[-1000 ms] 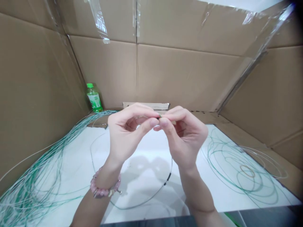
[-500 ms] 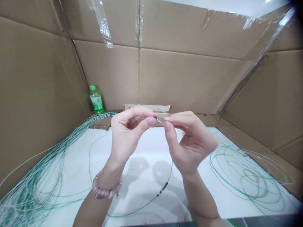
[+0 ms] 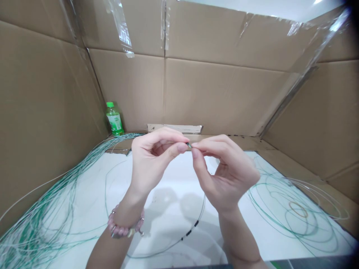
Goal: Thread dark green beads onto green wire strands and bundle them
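Left grip (image 3: 153, 158): bare hand, thumb and forefinger pressed together on a tiny dark bead-like piece (image 3: 188, 144), raised above the desk. Right grip (image 3: 224, 183): bare hand, thumb and forefinger together on a thin green tip (image 3: 190, 146), just beside the left fingertips; exact contact too small to tell.

Below both grips: thin grey-green flexible line (image 3: 169, 246), curving over the desk and passing behind the right hand; several small black beads (image 3: 188, 232) threaded on it, below the gap between the wrists.

At the left wrist: pink round-bead bracelet (image 3: 120, 231) with small charms.

Left of the left grip: large tangled bundle of green and white strands (image 3: 56, 194); beyond, green plastic bottle with pale label (image 3: 114, 119), upright.

Right of the right grip: loose coil of green and white strands (image 3: 294, 226), tan ring (image 3: 290, 205) within its loops.

Under the grips: white-topped desk (image 3: 179, 175). Beyond the grips: brown cardboard wall (image 3: 224, 97), taped.
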The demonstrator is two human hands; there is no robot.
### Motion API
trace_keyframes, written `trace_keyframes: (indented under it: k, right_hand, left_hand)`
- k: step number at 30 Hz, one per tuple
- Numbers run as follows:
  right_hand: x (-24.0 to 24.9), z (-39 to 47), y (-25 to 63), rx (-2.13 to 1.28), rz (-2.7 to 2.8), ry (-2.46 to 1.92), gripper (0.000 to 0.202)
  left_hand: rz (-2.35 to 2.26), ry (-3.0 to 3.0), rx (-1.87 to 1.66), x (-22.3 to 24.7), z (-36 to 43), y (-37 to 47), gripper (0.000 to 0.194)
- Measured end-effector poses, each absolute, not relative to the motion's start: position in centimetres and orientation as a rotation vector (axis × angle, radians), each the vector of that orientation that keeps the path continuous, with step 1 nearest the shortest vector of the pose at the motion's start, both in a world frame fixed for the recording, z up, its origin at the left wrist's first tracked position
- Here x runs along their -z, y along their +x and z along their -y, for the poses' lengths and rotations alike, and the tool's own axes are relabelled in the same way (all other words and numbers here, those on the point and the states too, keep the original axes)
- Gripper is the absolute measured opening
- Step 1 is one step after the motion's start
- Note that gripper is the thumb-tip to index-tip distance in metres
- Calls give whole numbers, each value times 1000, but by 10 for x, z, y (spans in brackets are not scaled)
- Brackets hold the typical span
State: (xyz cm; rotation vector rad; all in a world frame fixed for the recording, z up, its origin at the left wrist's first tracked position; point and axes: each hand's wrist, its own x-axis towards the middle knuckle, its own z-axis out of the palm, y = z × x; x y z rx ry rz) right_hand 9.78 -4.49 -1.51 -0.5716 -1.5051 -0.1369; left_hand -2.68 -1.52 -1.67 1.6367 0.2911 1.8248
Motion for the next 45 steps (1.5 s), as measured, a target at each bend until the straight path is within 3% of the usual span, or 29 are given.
trace_keyframes:
  k: [10,19,30,40,45]
  right_hand:
    - [12,49,105,220,1605,-663,19]
    - [12,40,106,-97,1533,-602,15]
    - [8,38,113,-36,1675,-811,8]
    - [5,35,128,-279,1818,-800,7]
    - [6,34,145,-215,2075,-1077,10]
  left_hand:
    - [-488,1850,-1865,13,21,-32,14]
    - [-597,1814,-1898,15,18,-31,8]
    - [-745,1936,-1915,18,17,-26,8]
    - [-677,2039,-1877,24,11,-20,9]
    - [-747,2044,-1925,24,9,-19,5]
